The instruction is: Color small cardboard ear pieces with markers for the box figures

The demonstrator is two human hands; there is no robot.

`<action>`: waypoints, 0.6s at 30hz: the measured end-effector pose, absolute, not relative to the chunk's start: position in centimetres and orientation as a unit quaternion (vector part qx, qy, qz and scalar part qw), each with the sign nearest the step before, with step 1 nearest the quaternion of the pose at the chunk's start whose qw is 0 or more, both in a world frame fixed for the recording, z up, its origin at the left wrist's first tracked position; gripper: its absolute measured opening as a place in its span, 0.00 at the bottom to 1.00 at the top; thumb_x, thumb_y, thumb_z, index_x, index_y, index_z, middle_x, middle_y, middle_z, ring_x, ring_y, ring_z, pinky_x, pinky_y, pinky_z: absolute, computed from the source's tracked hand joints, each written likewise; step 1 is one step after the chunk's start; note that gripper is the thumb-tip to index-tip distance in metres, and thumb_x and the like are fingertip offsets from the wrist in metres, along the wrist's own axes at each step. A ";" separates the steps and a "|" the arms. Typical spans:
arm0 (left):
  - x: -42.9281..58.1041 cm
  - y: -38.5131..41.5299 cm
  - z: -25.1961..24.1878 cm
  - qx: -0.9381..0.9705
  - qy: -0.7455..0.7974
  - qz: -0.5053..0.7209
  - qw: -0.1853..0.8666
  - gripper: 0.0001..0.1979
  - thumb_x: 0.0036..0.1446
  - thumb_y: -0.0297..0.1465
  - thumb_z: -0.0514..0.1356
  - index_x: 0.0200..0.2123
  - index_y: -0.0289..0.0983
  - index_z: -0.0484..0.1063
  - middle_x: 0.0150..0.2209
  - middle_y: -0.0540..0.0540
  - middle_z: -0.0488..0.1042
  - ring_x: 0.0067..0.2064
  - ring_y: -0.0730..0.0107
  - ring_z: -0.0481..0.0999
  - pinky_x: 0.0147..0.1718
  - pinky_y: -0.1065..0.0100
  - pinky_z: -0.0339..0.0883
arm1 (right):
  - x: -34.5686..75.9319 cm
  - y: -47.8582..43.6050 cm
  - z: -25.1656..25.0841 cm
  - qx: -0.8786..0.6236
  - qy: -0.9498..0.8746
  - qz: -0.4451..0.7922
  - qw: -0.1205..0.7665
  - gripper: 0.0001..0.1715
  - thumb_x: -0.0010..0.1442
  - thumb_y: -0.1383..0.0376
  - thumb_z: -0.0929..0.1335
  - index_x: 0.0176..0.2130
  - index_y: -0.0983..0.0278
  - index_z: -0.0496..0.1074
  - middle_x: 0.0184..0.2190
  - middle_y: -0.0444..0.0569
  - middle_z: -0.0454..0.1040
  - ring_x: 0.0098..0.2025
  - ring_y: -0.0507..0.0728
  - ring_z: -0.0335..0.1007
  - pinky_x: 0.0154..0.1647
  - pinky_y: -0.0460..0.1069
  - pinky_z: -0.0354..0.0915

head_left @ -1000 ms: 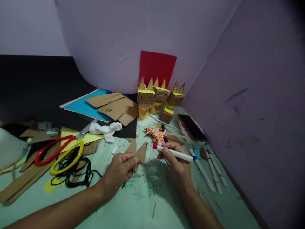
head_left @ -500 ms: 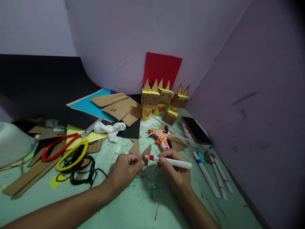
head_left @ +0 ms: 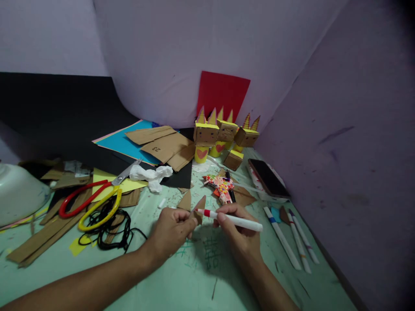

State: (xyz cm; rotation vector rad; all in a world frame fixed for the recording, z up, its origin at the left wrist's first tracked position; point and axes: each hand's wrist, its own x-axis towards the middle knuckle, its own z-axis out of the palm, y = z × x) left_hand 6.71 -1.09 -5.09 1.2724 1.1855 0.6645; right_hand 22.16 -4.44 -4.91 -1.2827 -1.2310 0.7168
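Near the desk's front edge, the left hand (head_left: 171, 231) is pinching a light, stiff cardboard triangle (head_left: 198, 208) by its base while the right hand (head_left: 241, 231) is gripping a red-tipped marker (head_left: 231, 219) against it.

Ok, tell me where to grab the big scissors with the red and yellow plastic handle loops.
Probably best to take the scissors by the handle loops, coming from the near left. The loops lie flat at that end, while the metal blades point away towards the crumpled white tissue. Mind the black cord heaped beside the yellow loop.
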 end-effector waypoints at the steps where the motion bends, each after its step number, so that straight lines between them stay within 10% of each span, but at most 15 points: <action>1: 6.7 -1.1 -5.1 0.547 0.509 0.288 0.598 0.18 0.47 0.40 0.58 0.13 0.37 0.60 0.10 0.57 0.53 0.14 0.79 0.49 0.14 0.72 0.39 | 22.0 -4.5 -4.9 -0.545 -0.531 0.311 0.569 0.10 0.51 0.59 0.68 0.26 0.64 0.72 0.17 0.43 0.70 0.19 0.51 0.61 0.20 0.45 0.54; 18: 6.7 -1.0 -5.2 0.549 0.509 0.290 0.596 0.17 0.45 0.39 0.58 0.11 0.37 0.61 0.09 0.57 0.54 0.14 0.80 0.50 0.14 0.72 0.40 | 21.9 -4.6 -4.9 -0.547 -0.550 0.250 0.579 0.08 0.51 0.61 0.69 0.27 0.64 0.73 0.19 0.44 0.71 0.20 0.51 0.63 0.20 0.45 0.56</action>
